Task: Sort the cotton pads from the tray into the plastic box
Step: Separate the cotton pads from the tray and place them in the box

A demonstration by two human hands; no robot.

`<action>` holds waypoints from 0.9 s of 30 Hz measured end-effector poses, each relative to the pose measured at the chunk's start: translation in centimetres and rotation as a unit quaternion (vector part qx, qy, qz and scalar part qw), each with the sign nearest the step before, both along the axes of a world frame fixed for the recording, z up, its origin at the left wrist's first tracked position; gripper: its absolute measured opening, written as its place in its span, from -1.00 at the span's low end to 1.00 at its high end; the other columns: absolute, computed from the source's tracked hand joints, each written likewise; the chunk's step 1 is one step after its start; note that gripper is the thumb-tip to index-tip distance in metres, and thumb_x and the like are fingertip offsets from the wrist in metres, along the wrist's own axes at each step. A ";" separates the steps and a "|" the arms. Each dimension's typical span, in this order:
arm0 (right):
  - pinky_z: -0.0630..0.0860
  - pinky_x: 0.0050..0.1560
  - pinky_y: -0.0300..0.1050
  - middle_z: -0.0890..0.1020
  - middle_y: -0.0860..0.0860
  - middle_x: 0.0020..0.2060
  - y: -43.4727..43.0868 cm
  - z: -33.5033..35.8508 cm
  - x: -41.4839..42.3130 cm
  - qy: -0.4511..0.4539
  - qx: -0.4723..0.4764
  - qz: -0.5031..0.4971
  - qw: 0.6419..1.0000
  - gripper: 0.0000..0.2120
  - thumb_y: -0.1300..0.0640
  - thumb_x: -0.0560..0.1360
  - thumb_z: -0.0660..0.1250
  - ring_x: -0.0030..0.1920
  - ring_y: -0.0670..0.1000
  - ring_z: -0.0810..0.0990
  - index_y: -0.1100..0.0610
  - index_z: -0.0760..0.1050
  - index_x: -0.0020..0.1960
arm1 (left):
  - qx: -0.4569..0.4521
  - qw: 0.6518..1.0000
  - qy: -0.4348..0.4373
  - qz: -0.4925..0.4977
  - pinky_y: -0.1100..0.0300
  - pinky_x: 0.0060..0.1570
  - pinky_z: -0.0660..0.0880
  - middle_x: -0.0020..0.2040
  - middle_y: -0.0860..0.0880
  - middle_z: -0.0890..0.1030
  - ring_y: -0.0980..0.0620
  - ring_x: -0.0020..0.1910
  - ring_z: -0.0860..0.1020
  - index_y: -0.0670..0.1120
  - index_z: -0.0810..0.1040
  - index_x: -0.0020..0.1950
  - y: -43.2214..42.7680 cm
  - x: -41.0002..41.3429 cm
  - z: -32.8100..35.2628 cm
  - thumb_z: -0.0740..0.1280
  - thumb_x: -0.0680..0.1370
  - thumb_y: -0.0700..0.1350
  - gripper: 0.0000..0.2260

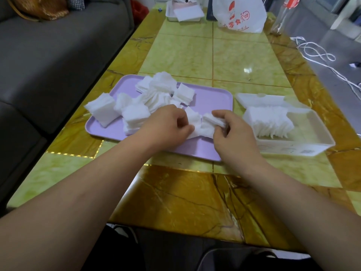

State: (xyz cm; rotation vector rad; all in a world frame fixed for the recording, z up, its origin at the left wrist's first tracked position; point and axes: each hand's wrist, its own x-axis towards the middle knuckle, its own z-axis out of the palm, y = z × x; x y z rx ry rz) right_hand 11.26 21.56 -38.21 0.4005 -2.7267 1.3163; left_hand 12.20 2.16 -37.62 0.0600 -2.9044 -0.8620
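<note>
A lilac tray [214, 100] lies on the table and holds several loose piles of white square cotton pads [156, 92]. Over its near right part, my left hand [166, 126] and my right hand [234, 137] both grip one small bunch of cotton pads [203, 124] between them, fingers curled round it. To the right of the tray stands an open white plastic box [316, 133] with its lid folded back. A row of cotton pads [271, 122] stands on edge inside it.
A grey sofa [58, 61] runs along the table's left side. At the far end stand a white tray with papers [183, 14] and a white printed plastic bag [240, 14]. White cord [316, 53] trails off the right edge.
</note>
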 end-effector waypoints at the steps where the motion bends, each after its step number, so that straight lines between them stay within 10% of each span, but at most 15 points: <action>1: 0.46 0.16 -0.21 0.62 0.03 0.14 0.0 0.0 -0.1 -0.002 -0.001 -0.001 1.000 -0.62 0.28 0.59 0.25 0.03 -0.10 0.50 0.06 0.53 0.37 | -0.003 1.000 0.018 0.011 0.11 -0.06 0.49 -0.09 0.06 0.56 0.04 -0.13 0.55 0.00 0.61 -0.11 -0.1 -0.1 0.0 0.45 0.52 0.03 -0.88; 7: 0.37 0.04 -0.33 0.59 -0.02 0.09 0.1 -0.2 -0.1 -0.022 0.004 0.001 1.000 -0.62 0.26 0.59 0.26 0.00 -0.11 0.50 0.03 0.53 0.36 | -0.015 1.000 -0.005 0.009 0.07 0.16 0.48 0.21 -0.01 0.57 -0.05 0.11 0.57 0.00 0.59 0.29 -0.1 -0.6 -0.6 0.42 0.54 0.06 -0.66; 27: 0.28 -0.14 -0.65 0.55 -0.04 0.03 0.2 -0.2 -0.3 -0.019 0.020 0.009 1.000 -0.63 0.24 0.59 0.28 -0.19 -0.24 0.47 0.04 0.53 0.37 | -0.071 0.997 0.026 -0.012 0.13 -0.12 0.39 0.04 0.09 0.47 0.06 0.00 0.47 0.09 0.57 -0.06 -0.1 0.1 0.6 0.49 0.42 0.05 -0.83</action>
